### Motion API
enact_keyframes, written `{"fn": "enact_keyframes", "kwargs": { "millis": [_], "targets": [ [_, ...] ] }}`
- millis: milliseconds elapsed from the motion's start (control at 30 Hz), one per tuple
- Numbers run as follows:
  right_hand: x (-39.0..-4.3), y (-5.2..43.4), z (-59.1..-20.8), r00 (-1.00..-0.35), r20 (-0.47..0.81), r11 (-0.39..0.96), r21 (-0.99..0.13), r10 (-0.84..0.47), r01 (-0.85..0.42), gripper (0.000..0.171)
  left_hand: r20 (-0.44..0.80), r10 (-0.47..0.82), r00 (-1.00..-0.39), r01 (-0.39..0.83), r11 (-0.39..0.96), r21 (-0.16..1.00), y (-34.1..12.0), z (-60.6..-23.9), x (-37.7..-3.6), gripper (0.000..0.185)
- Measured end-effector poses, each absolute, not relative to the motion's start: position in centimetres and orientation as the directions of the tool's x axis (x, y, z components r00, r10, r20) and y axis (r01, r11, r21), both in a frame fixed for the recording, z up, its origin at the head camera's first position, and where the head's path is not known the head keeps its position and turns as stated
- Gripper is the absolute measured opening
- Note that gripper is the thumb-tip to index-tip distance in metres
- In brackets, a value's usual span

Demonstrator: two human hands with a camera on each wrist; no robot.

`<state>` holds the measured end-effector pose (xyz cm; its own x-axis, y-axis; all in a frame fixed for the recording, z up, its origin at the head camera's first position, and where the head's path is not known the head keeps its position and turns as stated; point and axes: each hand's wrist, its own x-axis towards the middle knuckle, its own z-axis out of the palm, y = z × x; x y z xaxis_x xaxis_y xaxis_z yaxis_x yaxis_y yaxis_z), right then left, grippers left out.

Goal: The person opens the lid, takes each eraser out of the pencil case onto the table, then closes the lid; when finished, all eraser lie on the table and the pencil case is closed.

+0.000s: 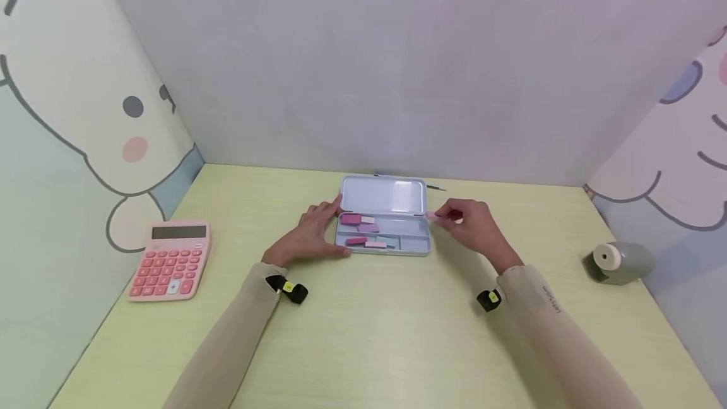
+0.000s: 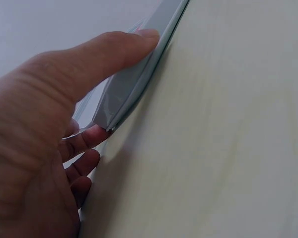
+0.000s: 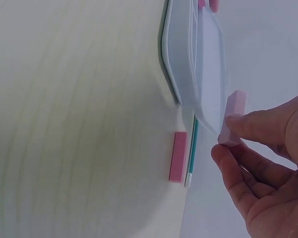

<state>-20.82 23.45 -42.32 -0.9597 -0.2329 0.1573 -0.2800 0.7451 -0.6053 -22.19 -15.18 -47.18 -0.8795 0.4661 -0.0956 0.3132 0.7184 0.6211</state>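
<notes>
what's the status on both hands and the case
Left hand steadies the open case at its left end. Right hand pinches a pink eraser by the case's right edge. Nothing in the way.

Pale blue tin case (image 1: 384,194), pink erasers (image 1: 351,219), pink calculator (image 1: 171,260), yellow-green table (image 1: 369,333)

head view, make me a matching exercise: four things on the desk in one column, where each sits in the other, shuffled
Things:
1. calculator
2. sharpener
3. tin
4. eraser

Places:
A. pinched in the right hand
B. far right of the desk
C. centre of the desk, lid open, left hand against its end
D. far left of the desk

Pairs: 1-D, 2-B, 3-C, 4-A
</notes>
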Motion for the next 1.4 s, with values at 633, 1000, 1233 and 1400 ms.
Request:
{"fn": "enact_keyframes", "kwargs": {
  "millis": [633,1000,1233,1400],
  "targets": [
    [-21.8,29.6,-42.2,-0.986,0.047,0.867,-0.472,-0.158,-0.161,0.012,-0.086,0.46,-0.884,0.314,0.719,0.62,-15.3,-47.2,-22.3,0.131],
    [-22.1,30.3,-43.1,-0.987,-0.029,0.873,-0.472,-0.156,-0.124,0.009,-0.104,0.447,-0.889,0.288,0.72,0.631,-15.1,-47.3,-22.2,0.132],
    [-22.0,31.0,-43.3,-0.989,-0.04,0.875,-0.474,-0.139,-0.104,0.008,-0.101,0.451,-0.887,0.294,0.718,0.63,-15.0,-47.3,-22.2,0.131],
    [-22.0,31.2,-43.3,-0.989,-0.032,0.873,-0.474,-0.147,-0.114,0.01,-0.093,0.454,-0.886,0.302,0.718,0.628,-15.0,-47.2,-22.2,0.131]
  ]
}}
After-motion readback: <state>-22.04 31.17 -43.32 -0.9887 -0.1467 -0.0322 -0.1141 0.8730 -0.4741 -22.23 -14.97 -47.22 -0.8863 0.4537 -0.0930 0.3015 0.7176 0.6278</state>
